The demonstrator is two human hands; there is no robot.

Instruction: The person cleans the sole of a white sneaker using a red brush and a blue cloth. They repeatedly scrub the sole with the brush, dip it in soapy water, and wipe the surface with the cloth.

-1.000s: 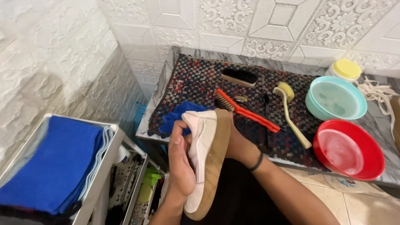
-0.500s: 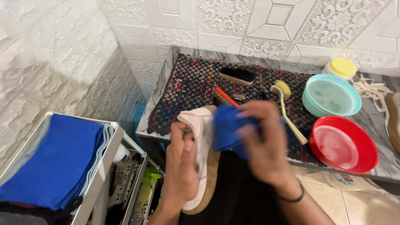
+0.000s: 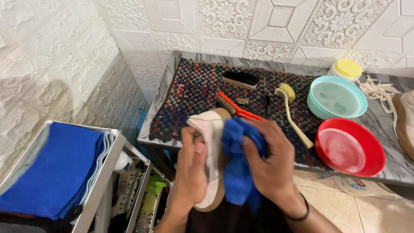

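Left hand [image 3: 192, 172] grasps white sneaker [image 3: 211, 142] at lower centre; right hand [image 3: 269, 162] clenched on blue cloth [image 3: 237, 172] pressed against sneaker side; red basin [image 3: 377, 157] right.

Counted: two bowls, one teal [image 3: 337, 99] and one red [image 3: 349, 147]; three brushes, black [image 3: 240, 79], orange-handled [image 3: 236, 108] and long cream-handled [image 3: 293, 111]; one yellow-lidded jar [image 3: 346, 70]; one white shoe [image 3: 210, 152]; one blue cloth [image 3: 239, 160] in hand.

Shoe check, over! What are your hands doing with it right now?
Left hand grips white shoe, sole edge up. Right hand presses blue cloth against its side. Orange brush lies just behind; nothing blocking.
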